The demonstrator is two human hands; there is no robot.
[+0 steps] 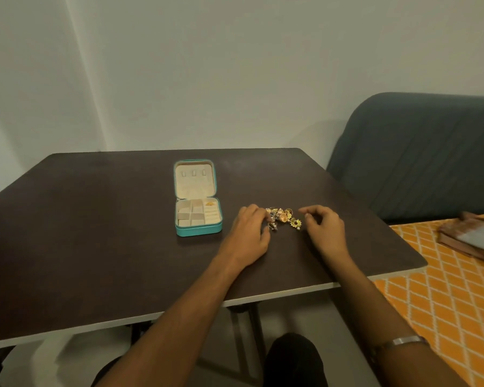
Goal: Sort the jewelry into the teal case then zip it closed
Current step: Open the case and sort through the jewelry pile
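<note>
The teal case lies open on the dark table, its cream lid flat behind the compartments. One gold piece sits in the back right compartment. A small pile of gold jewelry lies to the right of the case. My left hand rests at the pile's left edge, its fingertips touching the nearest pieces. My right hand hovers at the pile's right side with fingers loosely curled, holding nothing that I can see.
A grey-blue sofa stands beyond the table's right edge. An orange patterned cloth lies at the right with a brown folded item on it. A pale wall runs behind the table.
</note>
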